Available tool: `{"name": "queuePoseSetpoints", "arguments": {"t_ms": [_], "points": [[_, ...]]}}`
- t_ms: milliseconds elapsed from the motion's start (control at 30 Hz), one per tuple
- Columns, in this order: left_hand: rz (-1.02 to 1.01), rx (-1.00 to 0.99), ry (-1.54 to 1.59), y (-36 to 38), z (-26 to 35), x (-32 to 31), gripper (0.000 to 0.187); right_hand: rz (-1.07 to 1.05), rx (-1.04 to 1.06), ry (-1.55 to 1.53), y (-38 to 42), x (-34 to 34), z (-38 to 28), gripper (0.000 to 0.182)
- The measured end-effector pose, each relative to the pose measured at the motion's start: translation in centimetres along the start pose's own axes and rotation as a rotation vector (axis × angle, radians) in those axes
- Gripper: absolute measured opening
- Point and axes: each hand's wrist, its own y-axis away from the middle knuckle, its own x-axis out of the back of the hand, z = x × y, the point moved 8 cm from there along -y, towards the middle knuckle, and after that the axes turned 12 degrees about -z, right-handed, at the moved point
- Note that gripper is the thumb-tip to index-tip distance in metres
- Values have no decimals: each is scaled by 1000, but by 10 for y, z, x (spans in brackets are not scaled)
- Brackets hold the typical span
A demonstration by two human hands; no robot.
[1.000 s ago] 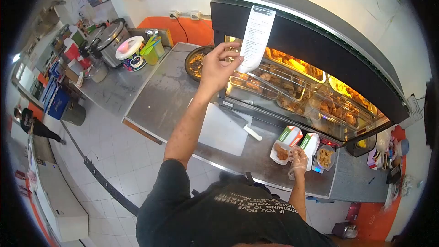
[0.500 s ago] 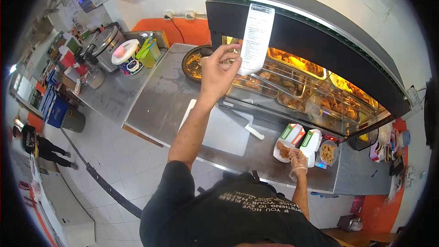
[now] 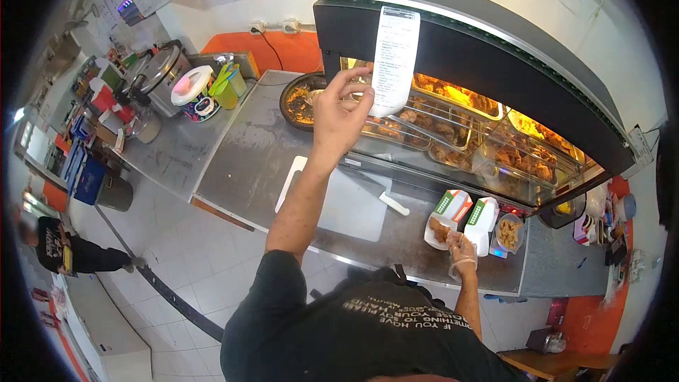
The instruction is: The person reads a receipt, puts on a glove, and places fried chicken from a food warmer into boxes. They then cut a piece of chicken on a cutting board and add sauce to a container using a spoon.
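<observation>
Nearest your body, your right hand [image 3: 462, 249], in a clear glove, rests on the steel counter [image 3: 247, 163] with its fingers closed on a piece of fried food beside an open takeaway box [image 3: 444, 218]. A second box [image 3: 481, 216] and a small tray of fried pieces [image 3: 507, 233] stand just beyond that hand, close enough to fill without reaching. To the left of that hand lies a white cutting board [image 3: 346, 205] with a knife [image 3: 378, 193] across its far corner.

Further out, your left hand [image 3: 338, 117] is raised at arm's length, thumb and forefinger pinched on the lower edge of an order receipt [image 3: 393, 60]. The receipt hangs from the top edge of the heated display case [image 3: 460, 56]; you hold its loose end flat, likely so the print can be read. Behind that hand, trays of fried chicken [image 3: 453, 134] sit under the lamps. Left of it stands a round pan [image 3: 300, 99], then a rice cooker [image 3: 159, 78] and tubs.

A person [image 3: 67, 251] stands on the tiled floor, well apart.
</observation>
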Motion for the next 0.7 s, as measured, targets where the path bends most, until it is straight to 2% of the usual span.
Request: {"name": "queuePoseSetpoints", "arguments": {"t_ms": [167,267,367,700], "points": [[1,-22,-42,-1,-1,0,35,17,-35,85,-4,3,31,30],[2,-22,-38,-1,-2,0,35,18,-86,124,6,3,19,29],[10,-24,-66,-1,2,0,35,33,-12,137,2,3,34,30],[1,-15,29,-2,-3,-3,36,37,-17,168,15,4,30,29]]}}
